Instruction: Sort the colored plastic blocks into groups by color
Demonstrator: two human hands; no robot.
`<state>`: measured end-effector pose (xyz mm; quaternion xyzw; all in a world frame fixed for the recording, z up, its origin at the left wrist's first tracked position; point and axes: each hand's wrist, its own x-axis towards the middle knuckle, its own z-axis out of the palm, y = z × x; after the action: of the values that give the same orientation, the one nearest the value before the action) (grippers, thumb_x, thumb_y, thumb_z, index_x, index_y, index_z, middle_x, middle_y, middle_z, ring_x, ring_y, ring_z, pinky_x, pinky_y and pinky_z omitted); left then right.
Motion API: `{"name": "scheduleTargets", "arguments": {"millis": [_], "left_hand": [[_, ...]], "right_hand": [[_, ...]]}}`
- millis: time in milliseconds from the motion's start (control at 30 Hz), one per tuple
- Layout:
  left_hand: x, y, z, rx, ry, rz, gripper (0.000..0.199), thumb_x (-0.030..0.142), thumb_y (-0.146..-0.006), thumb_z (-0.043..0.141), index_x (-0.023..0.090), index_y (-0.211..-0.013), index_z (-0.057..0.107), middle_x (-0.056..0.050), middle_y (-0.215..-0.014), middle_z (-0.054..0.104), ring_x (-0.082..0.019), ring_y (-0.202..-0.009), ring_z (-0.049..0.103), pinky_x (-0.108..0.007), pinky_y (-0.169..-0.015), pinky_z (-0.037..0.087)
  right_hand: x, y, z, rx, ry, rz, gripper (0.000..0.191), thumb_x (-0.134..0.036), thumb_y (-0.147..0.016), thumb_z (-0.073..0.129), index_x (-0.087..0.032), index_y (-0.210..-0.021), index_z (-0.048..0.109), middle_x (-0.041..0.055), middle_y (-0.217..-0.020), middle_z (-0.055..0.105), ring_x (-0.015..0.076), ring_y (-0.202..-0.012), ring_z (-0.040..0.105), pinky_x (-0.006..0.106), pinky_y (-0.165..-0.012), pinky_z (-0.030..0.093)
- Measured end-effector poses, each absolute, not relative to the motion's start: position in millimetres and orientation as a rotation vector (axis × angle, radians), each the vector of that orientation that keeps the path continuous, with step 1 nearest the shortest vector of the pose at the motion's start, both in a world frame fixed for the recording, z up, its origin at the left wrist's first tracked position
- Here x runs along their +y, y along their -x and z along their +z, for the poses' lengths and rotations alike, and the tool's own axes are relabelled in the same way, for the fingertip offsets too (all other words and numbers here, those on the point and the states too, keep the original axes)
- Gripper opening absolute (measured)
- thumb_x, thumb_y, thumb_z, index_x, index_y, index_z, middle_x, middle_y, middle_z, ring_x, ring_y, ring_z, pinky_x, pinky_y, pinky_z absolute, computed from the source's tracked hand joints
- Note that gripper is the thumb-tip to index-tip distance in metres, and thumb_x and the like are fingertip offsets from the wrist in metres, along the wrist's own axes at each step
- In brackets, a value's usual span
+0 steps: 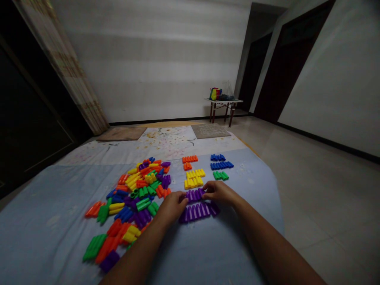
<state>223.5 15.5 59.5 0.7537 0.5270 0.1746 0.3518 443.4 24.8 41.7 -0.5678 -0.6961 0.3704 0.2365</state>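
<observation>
A row of purple pieces [194,195] lies on the blue cloth, with my left hand [174,206] closed at its left end and my right hand [219,192] closed at its right end. Just nearer to me is a second, longer purple row [196,212], with a purple piece [213,209] angled at its right end. Beyond the hands lie yellow rows [194,182], orange rows [190,159], blue rows [222,165] and a green row [221,175]. A mixed pile of coloured pieces [143,192] spreads left of my left hand, partly hidden by my left forearm.
The blue cloth [249,186] covers a large table with a rounded right edge. A brown mat [122,133] and a grey mat [210,131] lie at its far side. Behind, a small table [224,100] bears a colourful bag [215,94] against the wall.
</observation>
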Motion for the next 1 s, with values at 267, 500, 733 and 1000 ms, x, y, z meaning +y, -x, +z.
{"name": "scheduleTargets", "arguments": {"millis": [267,500,733,1000], "left_hand": [[19.2,-202.1,67.4,1.456,-1.944,0.535,0.044,0.041,-0.076,0.048,0.012,-0.107,0.062,-0.01,-0.101,0.068,-0.021,-0.091,0.062,-0.032,-0.082,0.045],[11.6,-126.6,102.6,1.69,-1.817,0.798,0.044,0.051,-0.074,0.049,0.017,-0.098,0.063,-0.005,-0.096,0.069,-0.022,-0.089,0.063,-0.033,-0.081,0.047],[0.5,-88.3,102.2,1.778,-1.853,0.656,0.049,0.055,-0.073,0.047,0.018,-0.101,0.062,-0.004,-0.097,0.068,-0.022,-0.091,0.061,-0.033,-0.082,0.047],[5.8,-93.5,89.3,1.739,-2.161,0.432,0.039,0.044,-0.075,0.05,0.019,-0.102,0.064,-0.008,-0.107,0.063,-0.022,-0.1,0.057,-0.032,-0.089,0.042]], "right_hand": [[26.0,-451.7,34.0,-1.782,1.515,0.961,0.036,-0.045,-0.071,0.062,-0.015,-0.091,0.064,0.0013,-0.069,0.064,0.013,-0.061,0.056,0.023,-0.054,0.041],[32.5,-484.3,28.5,-1.403,1.577,0.605,0.049,-0.061,-0.074,0.047,-0.016,-0.067,0.062,0.0018,-0.057,0.06,0.0129,-0.051,0.051,0.024,-0.049,0.04],[39.1,-498.7,20.3,-1.184,1.573,0.541,0.051,-0.062,-0.071,0.05,-0.014,-0.07,0.066,0.0023,-0.055,0.06,0.0138,-0.051,0.051,0.024,-0.048,0.037],[41.0,-502.2,17.8,-1.057,1.566,0.595,0.047,-0.059,-0.069,0.054,-0.013,-0.073,0.066,0.001,-0.052,0.057,0.0114,-0.045,0.044,0.023,-0.043,0.032]]}}
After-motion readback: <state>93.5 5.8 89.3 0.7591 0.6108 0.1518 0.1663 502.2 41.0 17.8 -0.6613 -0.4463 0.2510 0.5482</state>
